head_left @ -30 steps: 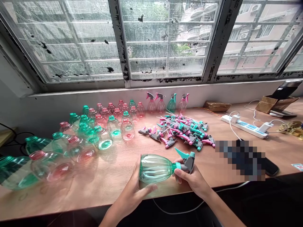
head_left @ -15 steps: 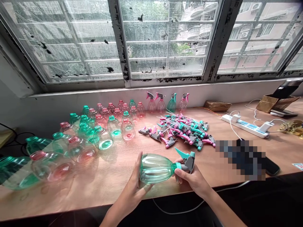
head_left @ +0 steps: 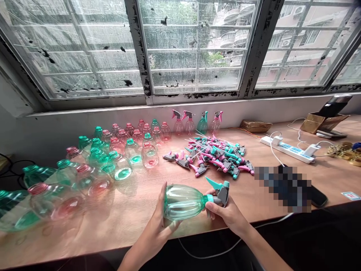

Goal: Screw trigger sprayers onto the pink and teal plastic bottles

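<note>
A clear green spray bottle (head_left: 183,201) lies sideways in the air between my hands, above the front edge of the table. My left hand (head_left: 162,222) is wrapped round its base, thumb below and fingers behind. With thumb and fingers, my right hand (head_left: 227,212) grips the teal collar at the neck. The grey and teal trigger sprayer (head_left: 223,192) sits on the neck, its trigger pointing up. Beyond the bottle lies a heap of loose pink, teal and grey trigger sprayers (head_left: 217,154). Some right-hand fingers are hidden behind the sprayer.
Several open green and pink bottles (head_left: 122,165) stand in rows at left. Against the wall are several bottles with sprayers fitted (head_left: 189,124). At right lie a power strip (head_left: 287,149), a dark phone (head_left: 318,197), a cable and a cardboard holder (head_left: 313,124).
The view has shifted slightly, so everything sits a little further left. Both hands keep their hold on the spray bottle, with hardly any visible movement.
</note>
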Motion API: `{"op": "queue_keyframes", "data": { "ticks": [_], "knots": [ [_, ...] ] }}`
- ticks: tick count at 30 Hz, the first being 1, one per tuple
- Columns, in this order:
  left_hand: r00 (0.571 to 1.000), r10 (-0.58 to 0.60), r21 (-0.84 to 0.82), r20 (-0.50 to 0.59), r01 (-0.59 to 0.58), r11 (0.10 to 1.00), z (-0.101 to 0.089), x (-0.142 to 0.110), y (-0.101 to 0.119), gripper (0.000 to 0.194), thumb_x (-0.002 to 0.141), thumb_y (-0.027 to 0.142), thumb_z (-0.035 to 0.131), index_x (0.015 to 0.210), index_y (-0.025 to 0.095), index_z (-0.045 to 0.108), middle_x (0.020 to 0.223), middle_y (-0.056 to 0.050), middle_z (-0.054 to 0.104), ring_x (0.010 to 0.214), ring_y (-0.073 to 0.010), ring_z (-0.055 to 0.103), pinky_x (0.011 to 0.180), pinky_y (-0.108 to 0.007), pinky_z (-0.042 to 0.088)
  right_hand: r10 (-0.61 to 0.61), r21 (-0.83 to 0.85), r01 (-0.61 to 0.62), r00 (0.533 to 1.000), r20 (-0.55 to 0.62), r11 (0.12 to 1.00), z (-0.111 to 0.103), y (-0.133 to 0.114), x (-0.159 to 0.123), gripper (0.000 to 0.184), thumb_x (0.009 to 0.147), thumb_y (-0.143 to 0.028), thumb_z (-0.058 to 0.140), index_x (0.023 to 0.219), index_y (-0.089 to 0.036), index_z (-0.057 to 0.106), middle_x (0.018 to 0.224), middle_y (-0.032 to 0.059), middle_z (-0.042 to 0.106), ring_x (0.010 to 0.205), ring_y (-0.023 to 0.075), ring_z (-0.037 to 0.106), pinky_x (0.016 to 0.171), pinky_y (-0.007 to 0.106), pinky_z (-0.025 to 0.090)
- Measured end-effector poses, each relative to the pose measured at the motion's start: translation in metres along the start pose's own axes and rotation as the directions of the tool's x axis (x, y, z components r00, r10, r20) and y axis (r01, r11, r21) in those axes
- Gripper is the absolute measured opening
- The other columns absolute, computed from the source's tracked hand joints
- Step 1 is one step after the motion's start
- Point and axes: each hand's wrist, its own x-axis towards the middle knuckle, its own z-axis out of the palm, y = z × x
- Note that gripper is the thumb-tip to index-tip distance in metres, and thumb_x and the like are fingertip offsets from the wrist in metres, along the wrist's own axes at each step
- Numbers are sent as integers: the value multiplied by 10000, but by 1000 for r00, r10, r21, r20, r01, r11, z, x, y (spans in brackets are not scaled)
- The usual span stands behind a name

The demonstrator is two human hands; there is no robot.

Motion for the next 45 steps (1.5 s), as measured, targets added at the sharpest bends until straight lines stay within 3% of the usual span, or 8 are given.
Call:
{"op": "queue_keyframes", "data": {
  "ticks": [3,9,20,25,31,37,42,45],
  "knots": [
    [1000,-5,-12,15,5,1000,1,0,0,1026,979,461,652,1622,408,-146,1717,-77,248,1540,-327,338,1283,-524,210,1,-11,-1,1000,-5,1000,0,-1,-1,360,816,-482,843,934,-208,642,633,-13,724,501,139,597,522,267,486],
    [999,-54,116,-2,54,992,-4,0,1,1016,948,541,657,1651,354,-52,1768,-42,24,1602,-382,101,1304,-553,105,10,-20,-10,1000,6,1000,1,-2,0,408,803,-514,844,964,-206,630,627,-18,708,509,148,604,527,276,495],
    [999,-29,4,26,29,1000,-4,2,-7,1081,932,472,716,1641,375,-94,1739,-84,189,1573,-374,241,1282,-547,207,6,2,-6,1000,9,1000,-1,2,1,393,812,-509,841,956,-211,630,626,-23,710,501,140,607,521,266,494],
    [998,-65,23,-2,65,998,-5,0,-3,1069,934,564,665,1650,323,-93,1767,-80,18,1611,-365,41,1299,-564,88,21,-2,-21,999,24,1000,-1,0,0,413,791,-513,858,962,-201,648,613,-24,696,515,145,615,526,262,501],
    [999,2,86,36,-5,996,-5,0,-4,1016,920,460,734,1648,395,30,1764,-54,78,1599,-364,146,1295,-544,167,13,33,-12,1000,-8,999,-1,2,-1,379,813,-479,853,970,-194,657,588,-37,675,500,133,593,514,254,498],
    [995,98,122,34,-102,987,-5,3,-13,927,1000,365,627,1623,464,-52,1736,-80,166,1530,-368,344,1254,-587,252,19,49,-20,1000,10,999,-3,5,1,380,810,-489,852,933,-188,655,605,-21,703,487,128,592,513,263,500],
    [996,88,123,4,-88,988,-4,3,-5,1069,899,409,769,1630,453,-10,1752,-55,33,1582,-392,166,1274,-588,193,36,21,-37,998,45,999,-3,6,1,370,811,-484,855,950,-201,661,564,-42,674,502,134,600,538,268,490],
    [996,88,69,14,-89,994,-5,2,1,971,919,459,732,1640,419,82,1751,-44,17,1592,-397,94,1277,-586,191,43,5,-43,997,65,999,-4,5,0,375,797,-488,866,939,-201,670,538,-49,657,517,141,604,558,273,489]
  ]
}}
